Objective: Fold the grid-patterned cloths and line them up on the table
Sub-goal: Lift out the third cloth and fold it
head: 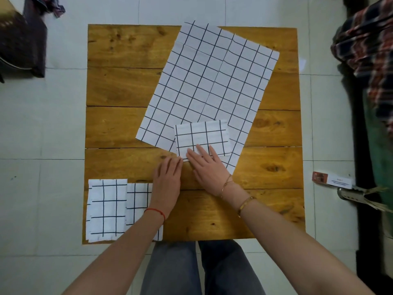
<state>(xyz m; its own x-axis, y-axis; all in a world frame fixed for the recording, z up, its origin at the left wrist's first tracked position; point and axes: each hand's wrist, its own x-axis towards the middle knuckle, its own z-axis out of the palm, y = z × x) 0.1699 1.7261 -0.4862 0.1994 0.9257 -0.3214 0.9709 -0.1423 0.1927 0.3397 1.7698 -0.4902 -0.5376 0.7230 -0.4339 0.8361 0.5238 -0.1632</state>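
A large white cloth with a dark grid lies unfolded and skewed across the far half of the wooden table. On its near corner sits a small folded grid cloth. My right hand rests flat on that folded cloth's near edge, fingers straight. My left hand lies flat on the table, its fingertips touching the folded cloth's near left corner. Two more folded grid cloths lie side by side at the near left: one at the corner, the other partly under my left forearm.
The table stands on a pale tiled floor. Plaid fabric hangs at the right edge, a dark bag sits at the far left. A small box lies on the floor at the right. My legs show below the table's near edge.
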